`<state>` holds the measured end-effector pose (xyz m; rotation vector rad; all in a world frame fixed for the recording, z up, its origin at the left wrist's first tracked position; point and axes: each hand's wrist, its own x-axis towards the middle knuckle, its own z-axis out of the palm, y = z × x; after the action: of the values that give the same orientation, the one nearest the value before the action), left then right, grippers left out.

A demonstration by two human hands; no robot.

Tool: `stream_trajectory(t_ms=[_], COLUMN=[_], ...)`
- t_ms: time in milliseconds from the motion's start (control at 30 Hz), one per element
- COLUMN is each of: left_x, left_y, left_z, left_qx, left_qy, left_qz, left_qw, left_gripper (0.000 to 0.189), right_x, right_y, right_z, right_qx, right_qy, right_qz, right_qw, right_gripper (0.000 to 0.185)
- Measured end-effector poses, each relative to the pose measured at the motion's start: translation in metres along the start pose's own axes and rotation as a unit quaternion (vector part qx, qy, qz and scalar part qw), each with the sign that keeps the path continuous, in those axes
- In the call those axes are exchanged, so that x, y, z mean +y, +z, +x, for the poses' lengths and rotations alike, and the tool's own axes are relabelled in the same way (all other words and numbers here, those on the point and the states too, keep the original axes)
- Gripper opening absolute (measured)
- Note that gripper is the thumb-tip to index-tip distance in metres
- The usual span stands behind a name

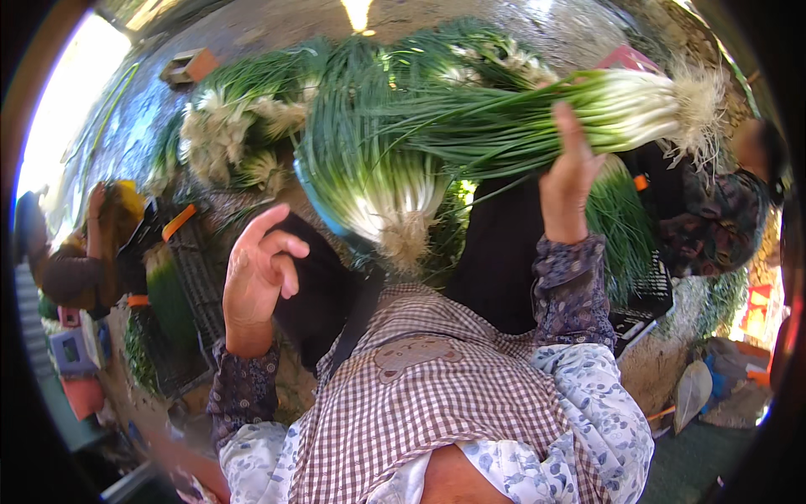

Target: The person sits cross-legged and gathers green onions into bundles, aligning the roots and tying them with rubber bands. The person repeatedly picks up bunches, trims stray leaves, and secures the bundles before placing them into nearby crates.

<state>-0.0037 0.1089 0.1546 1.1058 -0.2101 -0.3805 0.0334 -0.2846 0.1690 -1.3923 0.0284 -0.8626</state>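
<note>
My right hand grips a large bunch of green onions by its green stems. The bunch lies nearly level, white bulbs and stringy roots to the right, leaves trailing left. Empty and raised over my left knee, my left hand has its fingers apart and partly bent. Between my knees a second bunch of green onions rests on a blue container, its roots towards me. Most of that container is hidden beneath the leaves.
Heaped green onions lie on the ground ahead, with a small orange box beyond. Black crates holding green onions flank me. One person sits close on my right; another person is at the left.
</note>
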Motion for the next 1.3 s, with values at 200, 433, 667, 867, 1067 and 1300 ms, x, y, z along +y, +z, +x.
stream_trajectory(t_ms=[200,433,667,867,1067,1300], left_x=[-0.047,-0.066,-0.09,-0.099,-0.1,-0.095], left_y=[-0.019,-0.031,-0.037,-0.051,-0.051,-0.044], left_z=[-0.003,0.023,0.05,0.057,0.059,0.052], left_qx=[0.038,0.014,0.017,-0.02,-0.014,0.049], left_qy=[-0.042,-0.044,-0.065,-0.082,-0.09,-0.105], left_qz=[-0.035,-0.072,-0.093,-0.109,-0.071,-0.026], left_qw=[0.998,0.996,0.993,0.99,0.993,0.993], left_gripper=[0.074,0.066,0.064,0.065,0.066,0.071], right_x=[-0.033,-0.063,-0.158,-0.245,-0.137,0.05], right_y=[-0.104,-0.211,-0.308,-0.346,-0.342,-0.287], right_z=[0.031,0.005,-0.031,-0.035,-0.023,0.011], right_qx=[0.199,0.291,0.36,0.285,0.042,-0.111], right_qy=[0.122,0.117,0.101,0.17,0.089,0.289], right_qz=[0.206,0.153,-0.004,-0.443,-0.795,-0.817], right_qw=[0.95,0.937,0.928,0.833,0.599,0.486], right_gripper=[0.025,0.03,0.023,0.035,0.055,0.048])
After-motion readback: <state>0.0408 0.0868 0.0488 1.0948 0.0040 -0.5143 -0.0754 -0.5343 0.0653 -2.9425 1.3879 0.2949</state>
